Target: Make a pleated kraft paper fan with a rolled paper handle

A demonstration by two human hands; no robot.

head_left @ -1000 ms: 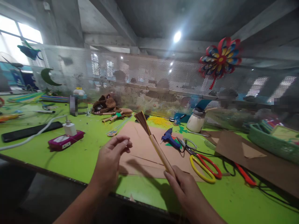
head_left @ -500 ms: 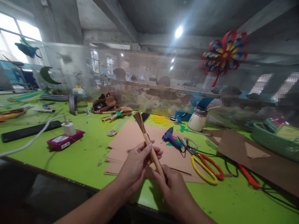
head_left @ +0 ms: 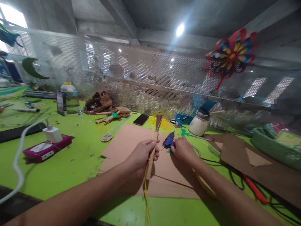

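My left hand (head_left: pixel 143 155) is closed around a small brown paper broom (head_left: pixel 152 157), a rolled paper handle with a bundle of thin strips at its upper end. Yellow string (head_left: pixel 146 201) runs along the handle and hangs below it over the table edge. To the right, my right hand (head_left: pixel 184 147) has its fingers around the handle of a blue glue gun (head_left: pixel 168 140), whose nozzle points left and down. Brown paper sheets (head_left: pixel 127 138) lie under both hands. My right forearm mostly hides the yellow scissor handle (head_left: pixel 204 183).
Beyond the paper are a phone (head_left: pixel 141 119), yellow strands (head_left: pixel 162 124) and a white jar (head_left: pixel 199 122). A purple power strip (head_left: pixel 48 150) with a white plug stands left. On the right are brown cardboard (head_left: pixel 237 153), black cords and a green basket (head_left: pixel 272 147).
My right hand has let go of the paper broom's lower end and moved right to the glue gun. The broom stands more upright in my left hand, with the yellow string now hanging down.
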